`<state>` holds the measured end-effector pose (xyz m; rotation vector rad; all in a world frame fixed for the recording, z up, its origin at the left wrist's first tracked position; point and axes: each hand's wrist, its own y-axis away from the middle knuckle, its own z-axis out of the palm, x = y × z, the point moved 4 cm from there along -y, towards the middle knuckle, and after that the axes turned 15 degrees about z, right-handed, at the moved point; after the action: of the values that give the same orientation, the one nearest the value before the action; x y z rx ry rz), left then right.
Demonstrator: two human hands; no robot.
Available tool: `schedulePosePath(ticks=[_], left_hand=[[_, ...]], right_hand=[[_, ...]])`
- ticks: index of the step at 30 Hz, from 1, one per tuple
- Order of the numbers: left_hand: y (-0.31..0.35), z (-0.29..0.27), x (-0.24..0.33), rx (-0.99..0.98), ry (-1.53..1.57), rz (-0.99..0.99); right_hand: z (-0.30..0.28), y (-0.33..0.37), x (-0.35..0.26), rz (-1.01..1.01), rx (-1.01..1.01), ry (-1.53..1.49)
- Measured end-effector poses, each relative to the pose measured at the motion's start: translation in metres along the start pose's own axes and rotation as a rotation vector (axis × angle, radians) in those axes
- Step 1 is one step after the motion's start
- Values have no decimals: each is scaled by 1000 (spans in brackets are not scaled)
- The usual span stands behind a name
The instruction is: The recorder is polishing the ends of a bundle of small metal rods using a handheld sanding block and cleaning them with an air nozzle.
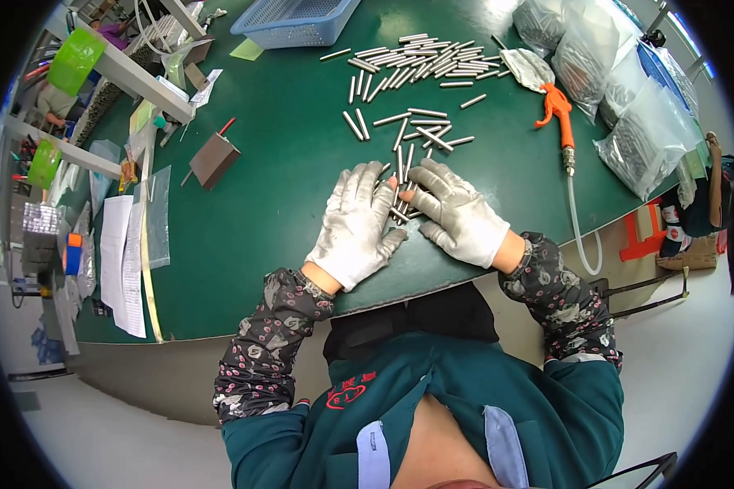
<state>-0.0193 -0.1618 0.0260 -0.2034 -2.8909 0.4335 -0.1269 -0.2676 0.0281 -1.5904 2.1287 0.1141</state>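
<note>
Both gloved hands press flat at the desk's near edge, left hand (357,224) and right hand (458,213) open, corralling a few metal pins (401,189) between them, while most pins (420,63) lie scattered toward the far edge, ungathered.

Head-worn fisheye view, steeply downward, close above the green table (285,163).

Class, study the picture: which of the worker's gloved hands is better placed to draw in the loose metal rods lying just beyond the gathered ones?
Probably the right hand: its fingers point toward the loose metal rods, while the left hand lies flat beside the gathered rods.
</note>
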Motion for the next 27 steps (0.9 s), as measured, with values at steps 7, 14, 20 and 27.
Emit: schedulePosePath(ticks=[7, 14, 20, 27], left_hand=[[7, -11, 15, 65, -42, -71], [-2, -2, 26, 55, -16, -47], [-3, -4, 24, 45, 10, -46], [-5, -6, 27, 19, 40, -27]], right_hand=[[-28, 21, 11, 247, 64, -82], [-15, 29, 16, 184, 154, 47], [-24, 35, 2, 160, 217, 49], [-27, 32, 6, 163, 109, 56]])
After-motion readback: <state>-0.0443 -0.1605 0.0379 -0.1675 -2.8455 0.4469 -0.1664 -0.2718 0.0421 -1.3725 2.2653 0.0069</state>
